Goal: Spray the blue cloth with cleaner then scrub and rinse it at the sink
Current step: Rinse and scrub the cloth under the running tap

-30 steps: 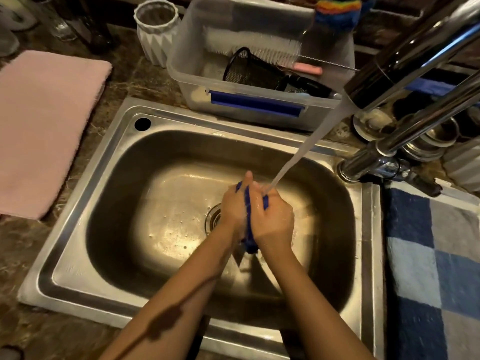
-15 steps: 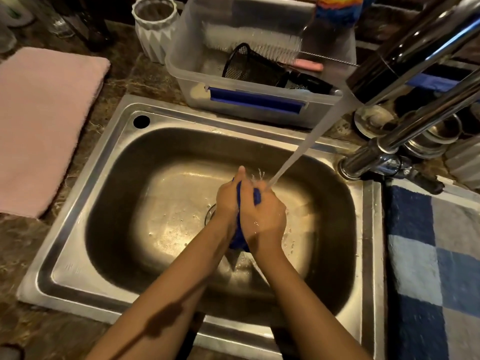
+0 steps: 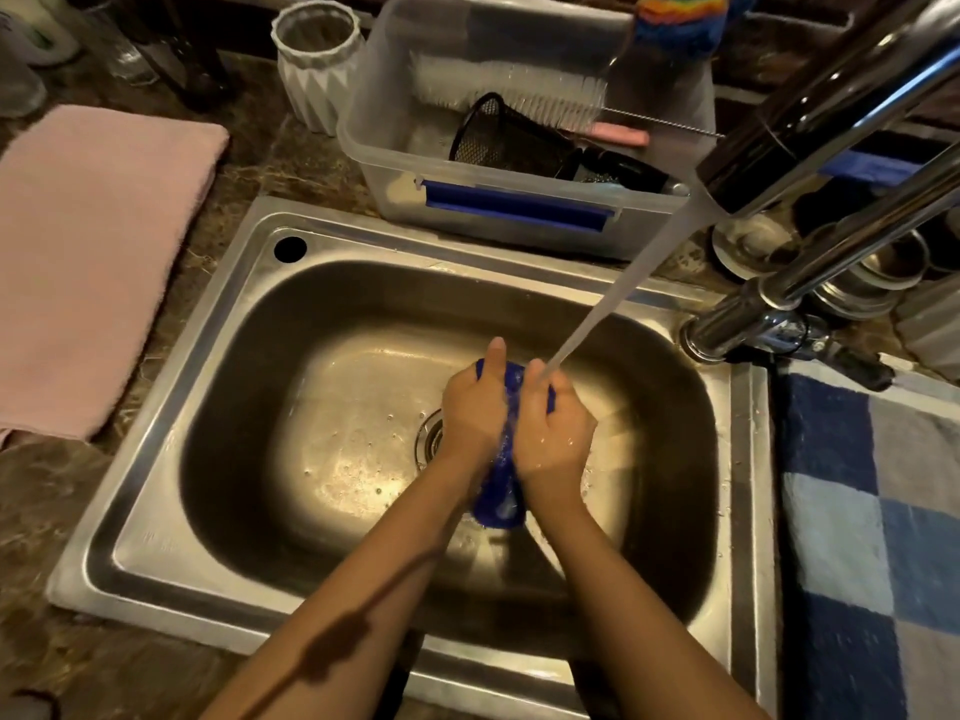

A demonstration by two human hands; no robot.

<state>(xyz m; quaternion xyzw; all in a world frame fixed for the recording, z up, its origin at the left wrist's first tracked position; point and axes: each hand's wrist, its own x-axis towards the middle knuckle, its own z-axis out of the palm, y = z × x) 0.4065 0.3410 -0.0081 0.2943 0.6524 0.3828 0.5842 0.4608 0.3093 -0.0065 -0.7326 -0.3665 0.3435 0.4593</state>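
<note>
Lower than half a second ago, the blue cloth (image 3: 500, 498) now bulges out beneath both wrists. It is squeezed between the hands: the left hand (image 3: 470, 413) clasps it from one side, thumb pointing up, and the right hand (image 3: 553, 433) wraps it from the other. Water (image 3: 613, 288) from the faucet (image 3: 810, 122) strikes the right hand's knuckles. The drain (image 3: 430, 439) lies just left of the hands in the sink (image 3: 156, 459). A pink towel (image 3: 93, 262) lies on the bench well to their left.

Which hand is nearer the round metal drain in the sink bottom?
Left. The left hand is directly beside the round metal drain, partly hiding it; the right hand is farther away, across the blue cloth both hands grip.
</note>
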